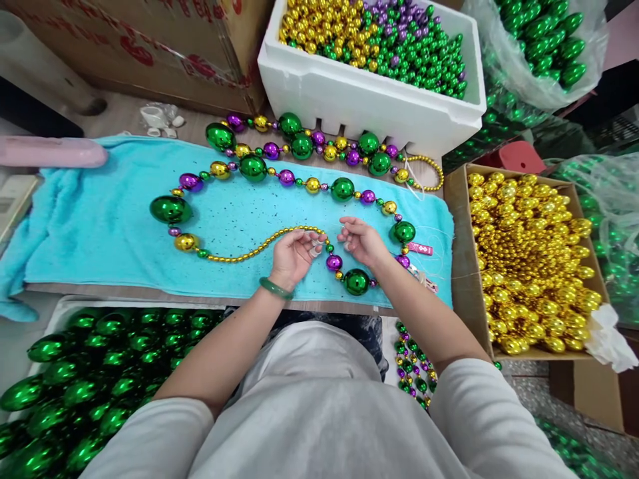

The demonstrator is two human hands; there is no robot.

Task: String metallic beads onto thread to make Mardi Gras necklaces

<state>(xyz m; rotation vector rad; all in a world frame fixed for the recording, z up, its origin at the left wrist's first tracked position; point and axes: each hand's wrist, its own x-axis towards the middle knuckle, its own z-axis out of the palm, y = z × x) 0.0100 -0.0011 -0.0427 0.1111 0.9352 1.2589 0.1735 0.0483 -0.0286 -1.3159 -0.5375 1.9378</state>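
A long bead necklace [253, 167] of large green, gold and purple beads curves across the turquoise towel [114, 193]. One stretch of it is a string of small gold beads [249, 253] that runs to my left hand [293, 258]. My left thumb and fingers close on that string near its small green beads, and a jade-green bangle circles the wrist. Just to the right, my right hand [367, 243] is raised with fingertips drawn together. Whatever they pinch is too fine to make out. Below the hands hang a purple bead [334, 263] and a large green bead [357, 282].
Another bead necklace [302, 146] lies along the towel's far edge. Behind it stands a white foam box [349, 83] of mixed beads. A cardboard box [456, 233] of gold beads is at right; green beads [114, 386] fill the lower left. A pink tag [421, 249] lies nearby.
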